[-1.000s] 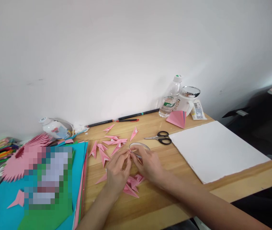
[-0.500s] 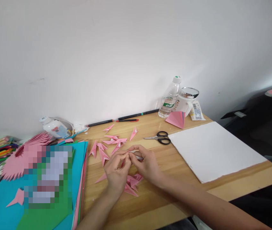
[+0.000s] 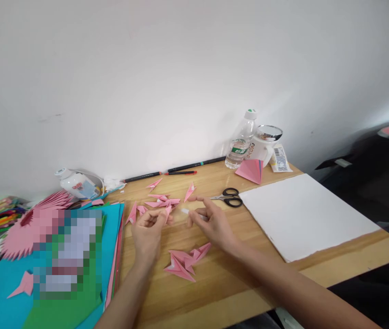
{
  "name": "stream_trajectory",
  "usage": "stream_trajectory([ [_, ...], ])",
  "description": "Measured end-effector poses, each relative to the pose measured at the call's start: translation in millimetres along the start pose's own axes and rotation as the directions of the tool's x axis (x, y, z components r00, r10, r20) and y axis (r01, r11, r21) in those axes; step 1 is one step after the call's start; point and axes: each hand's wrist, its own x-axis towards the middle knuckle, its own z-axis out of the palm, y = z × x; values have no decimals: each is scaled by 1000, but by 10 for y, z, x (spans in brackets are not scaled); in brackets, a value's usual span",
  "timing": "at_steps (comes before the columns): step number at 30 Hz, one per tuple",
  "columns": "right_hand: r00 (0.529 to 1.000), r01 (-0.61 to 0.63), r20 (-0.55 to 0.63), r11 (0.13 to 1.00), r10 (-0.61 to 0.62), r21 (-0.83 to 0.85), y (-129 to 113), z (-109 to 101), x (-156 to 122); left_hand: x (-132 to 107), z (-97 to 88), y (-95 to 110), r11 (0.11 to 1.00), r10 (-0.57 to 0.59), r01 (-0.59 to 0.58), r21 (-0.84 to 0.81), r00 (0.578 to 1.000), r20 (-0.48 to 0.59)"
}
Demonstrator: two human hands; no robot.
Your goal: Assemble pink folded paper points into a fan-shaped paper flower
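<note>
Bottle label (image 3: 239,151) seemingly reads 怡寶; mug lettering (image 3: 250,151) unclear

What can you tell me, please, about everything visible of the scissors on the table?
The scissors have two black, plastic-looking loop handles and slim, metallic-looking blades. They lie flat on the wooden table, blades pointing left in the picture, handles close to the corner of the white board. The right hand seems to hide the tips; neither hand holds them.

"Where's the camera?"
"On the wearer's head, facing forward and down across the wooden tabletop (image 3: 245,220), white wall (image 3: 167,82) at twelve o'clock."
"How near?"
"Close: left forearm (image 3: 131,283) at seven o'clock, right forearm (image 3: 283,278) at four, both cut by the frame's edge."
</note>
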Motion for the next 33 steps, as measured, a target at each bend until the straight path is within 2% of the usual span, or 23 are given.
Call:
stream_trajectory([
  [2,999,-11,-39,1000,12,22,5,-92,65,81,-46,3,999,-43,43,12,998,38],
  [5,999,-9,-47,979,19,205,24,-204,158,120,-45,-32,994,-101,93,53,982,160],
  [7,999,-23,-29,953,33,302,33,-246,195,112,-22,-76,990,-125,110,85,972,200],
  [9,1000,-28,3,937,28,348,40,-264,210,104,-11,-122,986,-103,72,152,972,210],
  [11,1000,1,9,944,-4,330,49,-267,208,110,-22,-162,965,-4,-54,256,975,222],
  [14,998,43,49,990,-50,134,65,-281,188,141,-63,-214,855,225,-314,412,941,251],
  [16,981,70,183,996,-59,-57,62,-310,163,166,-88,-245,761,356,-426,489,905,235],
  [19,892,169,452,943,-23,-286,30,-374,114,194,-113,-276,691,447,-471,548,875,189],
  [21,819,222,571,888,55,-403,6,-405,83,203,-118,-286,677,468,-481,557,866,179],
  [23,756,259,638,830,143,-494,-3,-412,63,203,-112,-288,666,486,-499,554,854,185],
  [25,728,284,661,797,183,-533,4,-399,56,190,-97,-283,672,499,-520,528,844,196],
  [27,757,281,632,788,169,-548,18,-378,61,166,-79,-263,695,506,-537,479,838,204],
  [30,863,220,491,787,119,-577,36,-359,93,118,-64,-197,737,520,-547,397,834,182],
  [31,901,184,423,795,100,-578,41,-356,110,103,-61,-168,760,512,-535,370,843,166],
  [33,955,100,289,837,72,-539,53,-349,142,78,-55,-113,839,430,-453,302,891,143],
])
